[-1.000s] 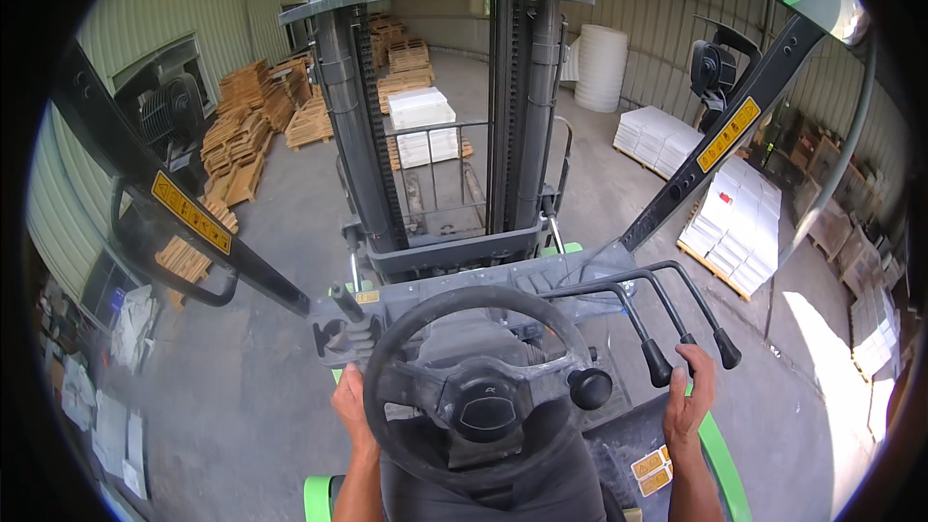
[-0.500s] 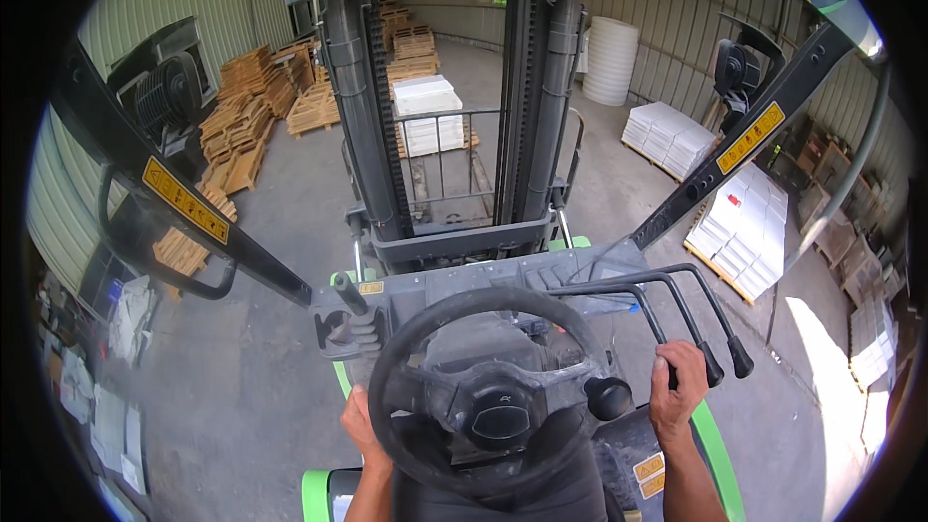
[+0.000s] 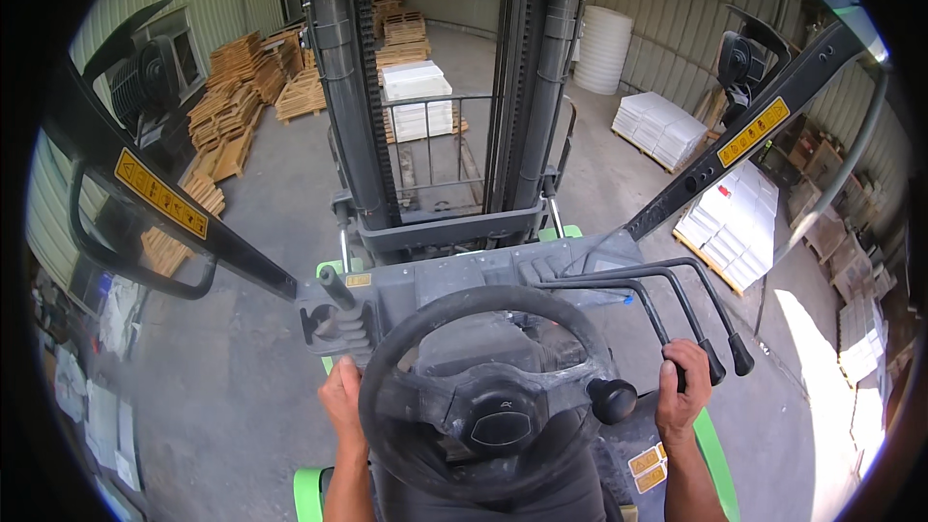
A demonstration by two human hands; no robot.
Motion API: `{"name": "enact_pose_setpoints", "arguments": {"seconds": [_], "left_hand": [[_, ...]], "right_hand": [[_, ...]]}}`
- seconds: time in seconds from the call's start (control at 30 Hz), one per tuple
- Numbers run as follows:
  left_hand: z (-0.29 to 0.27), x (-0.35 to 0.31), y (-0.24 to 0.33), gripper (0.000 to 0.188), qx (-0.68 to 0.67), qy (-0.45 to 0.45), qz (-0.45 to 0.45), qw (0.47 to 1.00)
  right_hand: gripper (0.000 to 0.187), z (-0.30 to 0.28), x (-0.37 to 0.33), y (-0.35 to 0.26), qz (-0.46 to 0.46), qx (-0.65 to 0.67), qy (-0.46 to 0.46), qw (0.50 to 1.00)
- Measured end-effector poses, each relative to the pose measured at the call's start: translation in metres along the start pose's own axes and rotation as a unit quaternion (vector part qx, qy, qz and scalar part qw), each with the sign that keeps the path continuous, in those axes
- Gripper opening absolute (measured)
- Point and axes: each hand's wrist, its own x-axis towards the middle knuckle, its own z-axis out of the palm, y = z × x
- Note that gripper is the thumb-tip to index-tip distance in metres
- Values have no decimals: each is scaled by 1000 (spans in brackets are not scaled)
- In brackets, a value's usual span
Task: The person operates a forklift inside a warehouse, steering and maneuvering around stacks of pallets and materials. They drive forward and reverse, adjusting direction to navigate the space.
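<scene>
My right hand (image 3: 682,389) wraps its fingers round the knob of the nearest black control lever (image 3: 646,306), right of the steering wheel. Two more bent levers (image 3: 739,356) stand just to its right. Left of the black steering wheel (image 3: 385,348), my left hand (image 3: 342,402) is raised beside the rim with the thumb up. Its other fingers are mostly hidden, and whether it touches the rim is unclear. A short upright lever (image 3: 335,286) rises from the dash just beyond that hand. The wheel's round spinner knob (image 3: 613,401) has no hand on it.
Ahead stands the forklift mast (image 3: 353,97) with a load guard (image 3: 445,140). White blocks on a pallet (image 3: 418,97) lie beyond it. Wooden pallets (image 3: 227,101) pile up at left; stacked white goods (image 3: 739,222) and a white ribbed tank (image 3: 603,50) stand right.
My left hand has moved up and left along the wheel's left side, closer to the short lever. My right hand stays on the nearest control lever. The view has shifted slightly.
</scene>
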Motion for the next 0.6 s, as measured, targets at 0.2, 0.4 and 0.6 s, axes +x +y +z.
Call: {"name": "enact_pose_setpoints", "arguments": {"seconds": [0.2, 0.4, 0.6], "left_hand": [[1, -5, 2, 46, -26, 23, 4, 999], [-2, -9, 6, 48, -8, 4, 3, 1000], [-5, -43, -13, 47, -8, 55, 36, 998]], "right_hand": [[23, -48, -17, 22, 6, -81, 60, 995], [31, -69, -18, 37, 112, -92, 60, 988], [15, -12, 5, 6, -15, -35, -53, 998]]}}
